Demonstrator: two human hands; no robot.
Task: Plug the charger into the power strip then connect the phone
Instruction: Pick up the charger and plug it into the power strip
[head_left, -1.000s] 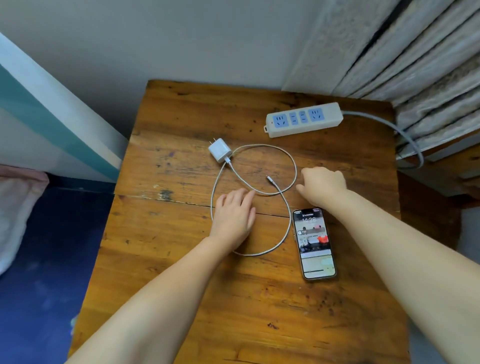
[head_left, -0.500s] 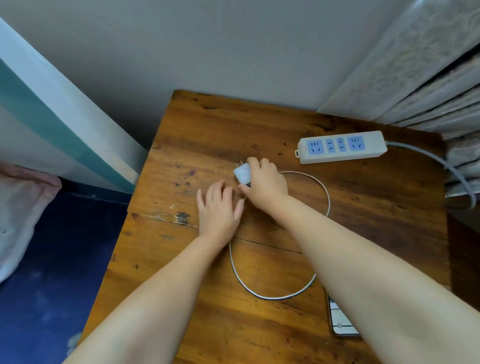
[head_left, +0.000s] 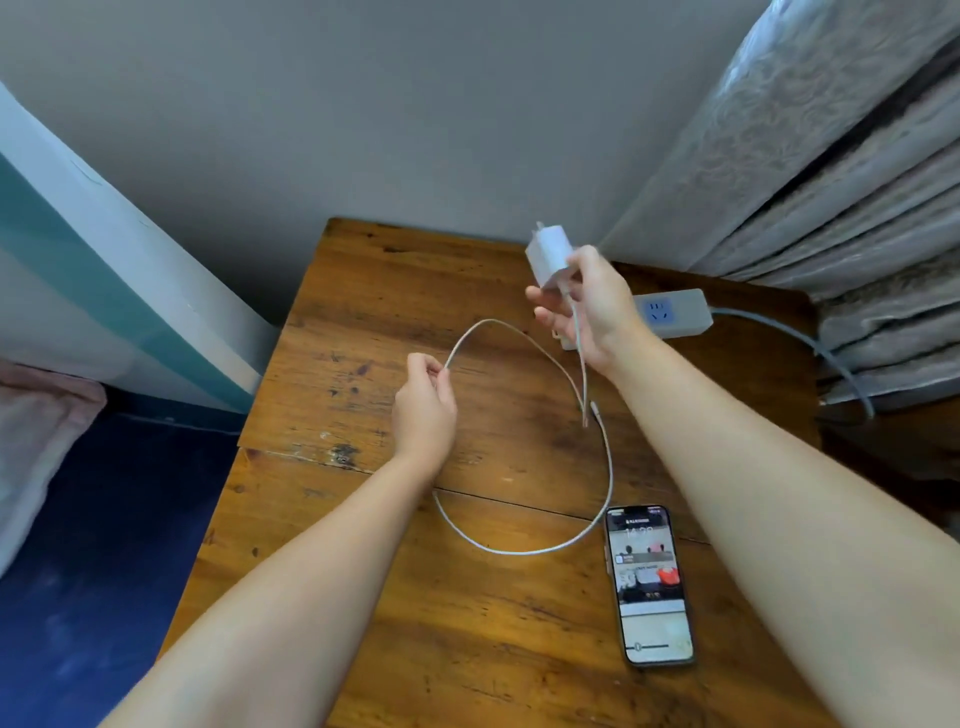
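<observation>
My right hand (head_left: 592, 306) holds the white charger (head_left: 549, 254) up in the air, prongs pointing up and away, above the left end of the power strip (head_left: 675, 310). That hand hides most of the strip; one blue socket shows. My left hand (head_left: 423, 405) pinches the white cable (head_left: 519, 550), which loops over the wooden table (head_left: 363, 322) and up to the charger. The cable's free plug end (head_left: 594, 408) lies near my right forearm. The phone (head_left: 649, 584) lies face up with its screen lit, at the table's front right.
A grey wall stands behind the table. Folded curtains (head_left: 831, 156) hang at the right, and the strip's grey cord (head_left: 810, 348) runs off under them. A white and teal panel (head_left: 104, 270) leans at the left above a blue floor.
My right hand has lifted the charger off the table and carried it right, toward the power strip. My left hand has gone from resting flat to pinching the cable.
</observation>
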